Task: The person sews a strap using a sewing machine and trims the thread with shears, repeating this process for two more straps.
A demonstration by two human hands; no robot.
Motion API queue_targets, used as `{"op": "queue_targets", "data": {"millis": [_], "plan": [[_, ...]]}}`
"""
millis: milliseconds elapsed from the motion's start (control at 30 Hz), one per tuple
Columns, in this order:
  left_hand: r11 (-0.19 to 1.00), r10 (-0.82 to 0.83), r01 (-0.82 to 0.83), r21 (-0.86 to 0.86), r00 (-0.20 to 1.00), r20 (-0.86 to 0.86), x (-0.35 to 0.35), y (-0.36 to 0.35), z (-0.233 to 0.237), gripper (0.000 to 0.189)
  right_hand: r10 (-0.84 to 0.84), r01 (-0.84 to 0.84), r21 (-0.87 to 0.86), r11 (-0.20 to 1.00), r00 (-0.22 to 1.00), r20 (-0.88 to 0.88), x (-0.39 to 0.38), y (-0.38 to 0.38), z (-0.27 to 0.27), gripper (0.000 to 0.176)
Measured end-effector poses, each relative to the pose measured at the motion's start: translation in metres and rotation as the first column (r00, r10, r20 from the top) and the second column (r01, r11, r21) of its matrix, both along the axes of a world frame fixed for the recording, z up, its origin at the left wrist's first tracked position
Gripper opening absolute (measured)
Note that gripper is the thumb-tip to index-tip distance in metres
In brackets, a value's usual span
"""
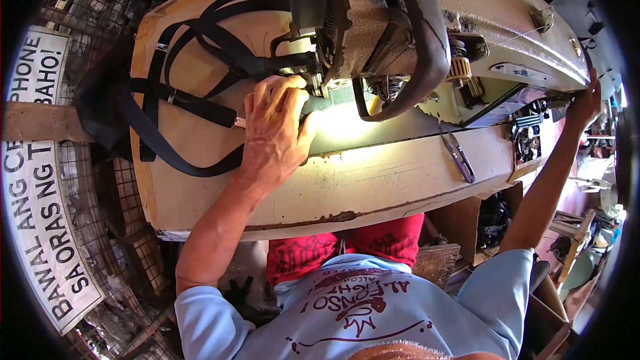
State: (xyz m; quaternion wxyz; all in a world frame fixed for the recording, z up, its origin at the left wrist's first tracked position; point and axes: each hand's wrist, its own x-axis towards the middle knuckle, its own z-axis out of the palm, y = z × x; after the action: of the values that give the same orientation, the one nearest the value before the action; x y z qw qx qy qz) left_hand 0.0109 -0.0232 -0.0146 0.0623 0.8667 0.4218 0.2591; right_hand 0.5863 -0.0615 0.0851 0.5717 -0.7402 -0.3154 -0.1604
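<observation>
My left hand [277,120] is at the needle end of a worn sewing machine [480,0], its fingers bent down over black webbing strap [177,153] close to the presser foot [317,73]. The strap lies in loops on the machine table, with metal buckles on it, and runs under the machine head. Far to the right, my right hand [585,103] reaches round the end of the machine where the handwheel sits. Its fingers look curled there, and the wheel is mostly hidden.
Thread snips [458,157] lie on the worn table [373,180]. A bobbin winder [527,133] is mounted at the table's right. A lamp lights the needle area. Wire mesh and a printed sign [50,180] stand at left. Wooden boxes [460,227] are under the table's right side.
</observation>
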Motion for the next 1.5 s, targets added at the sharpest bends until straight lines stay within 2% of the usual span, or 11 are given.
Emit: {"op": "queue_targets", "data": {"millis": [233,333,400,667,767,833,933,1000,1100,1200,1500], "plan": [[1.0,0.012,-0.012,-0.014,1.0,0.002,0.0,-0.001,0.001,0.038,0.075,-0.085,-0.06,0.995,0.985,-0.156,0.03,-0.004,0.002,0.057],[0.998,-0.049,0.05,-0.025,0.998,0.031,-0.004,0.0,0.002,0.035,0.302,-0.129,-0.36,0.924,0.823,0.481,0.108,-0.007,0.013,0.052],[0.996,-0.086,0.087,-0.032,0.995,0.042,-0.007,0.002,0.001,0.029,0.1,-0.077,-0.355,0.932,0.994,0.048,0.071,0.022,0.053,0.051],[0.997,-0.067,0.069,-0.033,0.995,0.075,-0.007,0.005,-0.004,0.023,0.356,0.081,-0.719,0.69,0.827,0.435,0.063,0.087,0.065,0.038],[0.997,-0.046,0.049,-0.051,0.997,0.066,-0.006,0.009,-0.006,0.023,0.233,0.171,-0.742,0.648,0.883,0.407,0.048,0.084,0.068,0.04],[0.999,-0.049,0.05,-0.019,0.997,0.058,-0.007,0.011,-0.004,0.024,0.488,0.355,-0.719,0.597,0.55,0.677,0.092,0.089,0.062,0.042],[0.999,-0.038,0.037,0.016,0.998,0.055,-0.003,0.007,-0.005,0.026,0.509,0.293,-0.754,0.588,0.591,0.626,0.096,0.089,0.058,0.037],[0.998,-0.057,0.055,0.026,0.995,0.076,-0.004,0.006,-0.006,0.028,0.321,0.105,-0.677,0.729,0.82,0.473,0.064,0.084,0.061,0.035],[0.998,-0.059,0.057,0.034,0.996,0.073,-0.003,0.006,-0.006,0.028,0.551,0.238,-0.663,0.709,0.399,0.733,0.126,0.087,0.053,0.044],[0.998,-0.059,0.056,0.032,0.996,0.072,-0.003,0.007,-0.007,0.027,0.522,0.157,-0.801,0.577,0.684,0.51,0.139,0.094,0.053,0.034],[1.0,-0.007,0.007,0.012,0.998,0.057,0.001,0.008,-0.007,0.029,0.66,0.287,-0.768,0.573,0.394,0.64,0.159,0.093,0.058,0.04]]}}
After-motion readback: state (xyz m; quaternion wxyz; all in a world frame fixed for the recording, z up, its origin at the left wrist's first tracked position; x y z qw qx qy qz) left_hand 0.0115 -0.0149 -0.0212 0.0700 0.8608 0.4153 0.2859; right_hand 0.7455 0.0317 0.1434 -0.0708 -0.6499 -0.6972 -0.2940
